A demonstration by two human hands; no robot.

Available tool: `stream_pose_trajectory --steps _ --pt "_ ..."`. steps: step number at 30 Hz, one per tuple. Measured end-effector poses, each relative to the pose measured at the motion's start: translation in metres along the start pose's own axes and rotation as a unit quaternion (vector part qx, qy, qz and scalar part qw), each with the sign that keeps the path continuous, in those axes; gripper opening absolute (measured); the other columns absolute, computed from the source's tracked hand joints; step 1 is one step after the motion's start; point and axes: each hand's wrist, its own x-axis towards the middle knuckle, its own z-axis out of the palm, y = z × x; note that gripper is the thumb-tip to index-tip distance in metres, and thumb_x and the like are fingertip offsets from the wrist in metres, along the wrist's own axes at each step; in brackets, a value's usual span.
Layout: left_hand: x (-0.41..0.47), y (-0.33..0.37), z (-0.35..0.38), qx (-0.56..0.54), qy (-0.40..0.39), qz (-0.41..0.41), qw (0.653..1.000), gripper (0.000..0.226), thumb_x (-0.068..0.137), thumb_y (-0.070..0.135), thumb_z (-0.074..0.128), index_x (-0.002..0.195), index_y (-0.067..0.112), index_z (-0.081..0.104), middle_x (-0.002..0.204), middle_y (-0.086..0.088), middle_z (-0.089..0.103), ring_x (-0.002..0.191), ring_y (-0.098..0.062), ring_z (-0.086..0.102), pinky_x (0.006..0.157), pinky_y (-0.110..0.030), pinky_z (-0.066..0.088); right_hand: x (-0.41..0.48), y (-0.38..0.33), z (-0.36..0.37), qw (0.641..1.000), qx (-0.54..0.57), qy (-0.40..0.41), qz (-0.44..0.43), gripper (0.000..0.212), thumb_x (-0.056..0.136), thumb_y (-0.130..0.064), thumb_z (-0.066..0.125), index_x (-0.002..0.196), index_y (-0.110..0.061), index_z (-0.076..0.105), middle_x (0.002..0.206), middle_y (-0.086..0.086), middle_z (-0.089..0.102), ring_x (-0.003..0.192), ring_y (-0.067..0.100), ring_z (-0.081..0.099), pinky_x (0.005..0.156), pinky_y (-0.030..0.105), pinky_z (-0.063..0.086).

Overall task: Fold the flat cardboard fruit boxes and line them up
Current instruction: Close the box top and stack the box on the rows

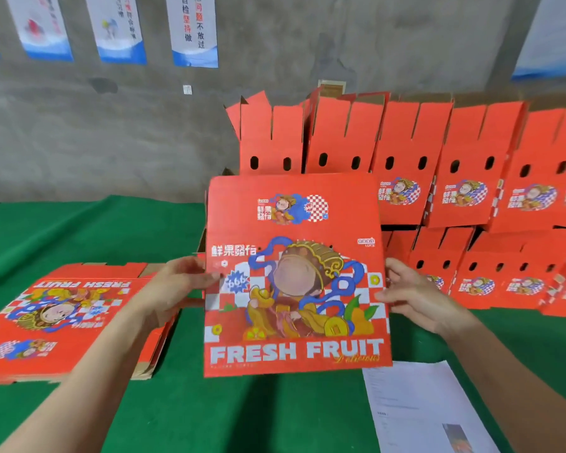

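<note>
I hold a red cardboard fruit box (294,351), printed with a cartoon figure and "FRESH FRUIT", upright above the green table (62,230). My left hand (180,282) grips its left edge, thumb on the printed face. My right hand (409,289) grips its right edge the same way. A stack of flat boxes (56,318) lies on the table at the left, print upside down to me. Folded boxes (471,165) stand in two tiers along the back right, top flaps up.
A white printed sheet of paper (419,410) lies on the green cloth at the front right. A grey concrete wall with several posters (193,31) runs behind the table.
</note>
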Motion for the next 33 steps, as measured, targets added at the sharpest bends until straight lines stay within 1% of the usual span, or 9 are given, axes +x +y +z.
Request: stream_pose_trajectory --steps 6,9,12,15,19,23,25,28,33 --pt "0.008 -0.021 0.06 -0.015 -0.087 -0.067 0.994 0.023 0.068 0.015 0.071 0.089 0.007 0.065 0.089 -0.008 0.073 0.082 -0.017 0.07 0.074 -0.041 0.057 -0.013 0.024 -0.043 0.993 -0.022 0.12 0.0 0.041 0.078 -0.008 0.073 0.111 -0.025 0.055 0.107 0.0 0.07 0.086 0.012 0.071 0.06 0.022 0.054" --pt "0.016 -0.037 0.106 -0.024 -0.097 -0.077 0.992 0.008 0.08 0.012 0.067 0.081 0.006 0.062 0.082 -0.008 0.072 0.075 -0.017 0.07 0.07 -0.039 0.058 -0.029 0.04 -0.078 0.988 -0.021 0.152 -0.008 0.04 0.083 -0.007 0.07 0.117 -0.021 0.054 0.105 0.004 0.071 0.091 0.02 0.071 0.066 0.028 0.057" --pt "0.024 -0.053 0.164 -0.029 -0.111 -0.094 0.989 0.026 0.087 0.008 0.063 0.062 0.011 0.059 0.071 -0.008 0.07 0.069 -0.016 0.069 0.065 -0.037 0.056 -0.048 0.057 -0.117 0.978 -0.015 0.21 0.007 0.03 0.085 0.001 0.064 0.105 -0.019 0.056 0.088 0.0 0.074 0.076 0.015 0.072 0.055 0.024 0.054" --pt "0.034 -0.065 0.226 -0.036 -0.144 -0.107 0.983 0.02 0.088 0.007 0.063 0.071 0.007 0.051 0.074 -0.009 0.071 0.069 -0.014 0.07 0.06 -0.031 0.056 -0.063 0.078 -0.16 0.953 -0.026 0.298 0.04 0.031 0.085 0.004 0.063 0.101 -0.021 0.056 0.086 -0.003 0.072 0.07 0.01 0.068 0.054 0.024 0.049" --pt "0.047 -0.078 0.312 -0.054 -0.18 -0.121 0.975 0.017 0.09 0.008 0.061 0.08 0.004 0.048 0.073 -0.006 0.074 0.067 -0.014 0.071 0.059 -0.029 0.054 -0.078 0.103 -0.215 0.907 -0.04 0.415 0.069 0.041 0.086 0.009 0.056 0.119 -0.016 0.052 0.09 0.002 0.065 0.075 0.016 0.059 0.065 0.032 0.049" --pt "0.06 -0.086 0.396 -0.06 -0.214 -0.148 0.964 0.016 0.091 0.016 0.059 0.088 0.002 0.05 0.081 -0.007 0.075 0.073 -0.017 0.072 0.063 -0.03 0.053 -0.078 0.107 -0.252 0.856 -0.054 0.514 0.015 0.061 0.083 0.009 0.057 0.138 -0.013 0.04 0.116 0.011 0.06 0.108 0.029 0.054 0.097 0.047 0.045" --pt "0.067 -0.085 0.432 -0.063 -0.236 -0.164 0.956 0.016 0.095 0.018 0.053 0.097 0.002 0.054 0.087 -0.008 0.075 0.078 -0.019 0.072 0.062 -0.027 0.054 -0.069 0.113 -0.248 0.837 -0.119 0.535 -0.004 0.071 0.08 0.007 0.058 0.144 -0.011 0.032 0.141 0.017 0.042 0.131 0.03 0.037 0.109 0.044 0.034" --pt "0.079 -0.081 0.472 -0.039 -0.301 -0.171 0.937 0.027 0.102 0.023 0.037 0.106 0.007 0.058 0.085 -0.002 0.075 0.075 -0.012 0.072 0.059 -0.024 0.051 -0.051 0.136 -0.211 0.83 -0.232 0.503 -0.069 0.096 0.077 -0.006 0.06 0.15 -0.036 0.007 0.159 0.001 -0.002 0.144 0.0 -0.01 0.109 0.023 0.018" --pt "0.112 -0.076 0.508 0.046 -0.244 -0.124 0.961 0.034 0.102 0.034 0.034 0.111 0.011 0.056 0.108 -0.011 0.069 0.089 -0.018 0.067 0.073 -0.032 0.048 -0.022 0.158 -0.207 0.776 -0.353 0.507 -0.128 0.108 0.074 -0.03 0.075 0.147 -0.049 -0.002 0.155 -0.003 -0.028 0.147 0.027 -0.005 0.1 0.039 0.044"
